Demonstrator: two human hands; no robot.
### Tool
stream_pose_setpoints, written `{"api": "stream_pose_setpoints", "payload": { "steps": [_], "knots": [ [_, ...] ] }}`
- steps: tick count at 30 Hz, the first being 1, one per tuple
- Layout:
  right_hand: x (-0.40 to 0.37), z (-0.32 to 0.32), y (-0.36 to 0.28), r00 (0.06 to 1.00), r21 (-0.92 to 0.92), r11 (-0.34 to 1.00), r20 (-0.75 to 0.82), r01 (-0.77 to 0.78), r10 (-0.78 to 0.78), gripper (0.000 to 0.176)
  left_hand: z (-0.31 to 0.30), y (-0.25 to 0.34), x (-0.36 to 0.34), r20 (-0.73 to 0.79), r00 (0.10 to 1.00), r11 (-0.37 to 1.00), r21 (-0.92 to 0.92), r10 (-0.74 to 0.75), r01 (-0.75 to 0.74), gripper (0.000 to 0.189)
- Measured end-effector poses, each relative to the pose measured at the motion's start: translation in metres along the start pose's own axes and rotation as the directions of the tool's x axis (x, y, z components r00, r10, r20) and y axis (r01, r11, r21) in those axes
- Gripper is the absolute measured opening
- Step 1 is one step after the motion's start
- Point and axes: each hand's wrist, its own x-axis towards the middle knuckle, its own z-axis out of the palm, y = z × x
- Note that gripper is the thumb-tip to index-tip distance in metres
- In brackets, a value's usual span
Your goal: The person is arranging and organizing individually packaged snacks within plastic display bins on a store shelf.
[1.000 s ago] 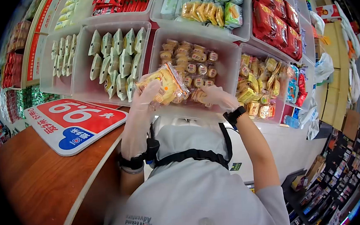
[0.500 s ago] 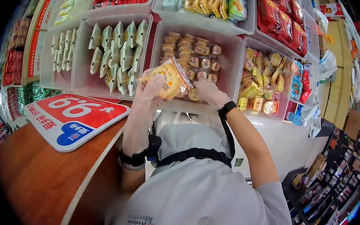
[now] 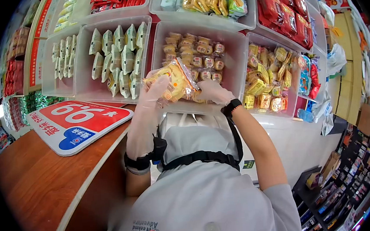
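Note:
Both of my hands wear clear plastic gloves and are over the near side of a translucent bin (image 3: 238, 76). My left hand (image 3: 152, 95) is closed around a clear-wrapped package of pale yellow pastry (image 3: 172, 81), which it holds tilted above the bin. Beside the package's right edge is my right hand (image 3: 214, 92), its fingers bent together and pointing down and left. Whether it grips one of the small wrapped round cakes is hidden. Rows of those small wrapped cakes (image 3: 197, 61) fill the bin behind my hands.
To the left stands a bin of white-green packets (image 3: 119, 38); to the right, one of yellow wrapped snacks (image 3: 259, 88). Red packages (image 3: 274, 10) sit at the back right. A red price sign (image 3: 81, 119) lies on the wooden counter (image 3: 38, 183) at my left.
My right hand has shifted slightly left, closer to the package's edge, and its fingers have turned more sideways. My left hand still holds the package. The view has moved slightly.

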Motion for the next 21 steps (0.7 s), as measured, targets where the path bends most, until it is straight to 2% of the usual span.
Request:
{"api": "stream_pose_setpoints", "payload": {
  "steps": [1, 3, 5, 7, 9, 11, 15, 17, 19, 21],
  "knots": [
    [-0.003, -0.005, 0.002, 1.0, 0.0, 1.0, 0.001, -0.004, 0.004, 0.038, 0.0, 0.002, 0.0, 0.002, 1.0, 1.0, 0.018, -0.01, 0.01, 0.049],
    [-0.012, -0.017, 0.007, 0.998, 0.112, 0.993, -0.044, -0.042, 0.047, 0.036, 0.001, 0.002, -0.002, -0.002, 1.0, 0.999, 0.031, -0.025, 0.025, 0.053],
    [-0.022, -0.033, 0.011, 0.996, 0.059, 0.995, -0.031, -0.082, 0.084, 0.034, 0.002, 0.003, -0.002, -0.031, 0.999, 0.998, 0.058, -0.017, 0.019, 0.052],
    [-0.022, -0.039, 0.026, 0.995, 0.024, 0.999, -0.092, -0.039, 0.041, 0.033, -0.002, 0.0, 0.001, -0.013, 1.0, 0.997, 0.074, -0.027, 0.028, 0.054],
    [-0.022, -0.04, 0.037, 0.996, 0.017, 0.999, -0.071, -0.048, 0.05, 0.033, -0.002, -0.002, 0.001, 0.022, 0.999, 0.996, 0.087, -0.024, 0.022, 0.055],
    [-0.017, -0.034, 0.046, 0.996, 0.152, 0.988, -0.083, 0.029, -0.016, 0.038, 0.004, 0.0, -0.003, 0.015, 1.0, 0.997, 0.08, -0.024, 0.023, 0.054],
    [-0.014, -0.037, 0.022, 1.0, 0.158, 0.987, -0.015, -0.023, 0.026, 0.044, 0.005, 0.0, -0.005, 0.012, 0.999, 0.995, 0.095, -0.04, 0.039, 0.051],
    [-0.004, -0.028, 0.02, 0.998, 0.158, 0.986, 0.011, 0.061, -0.063, 0.046, 0.004, -0.002, -0.003, 0.009, 0.999, 0.994, 0.102, -0.045, 0.044, 0.051],
    [-0.001, -0.023, 0.01, 0.994, 0.095, 0.99, -0.032, 0.103, -0.1, 0.042, 0.004, -0.003, -0.002, 0.006, 0.999, 0.993, 0.108, -0.048, 0.048, 0.051],
    [-0.012, -0.032, -0.01, 0.995, 0.192, 0.98, 0.096, -0.043, 0.025, 0.04, 0.006, -0.004, -0.002, -0.018, 1.0, 1.0, 0.029, 0.009, -0.009, 0.047]
  ]
}}
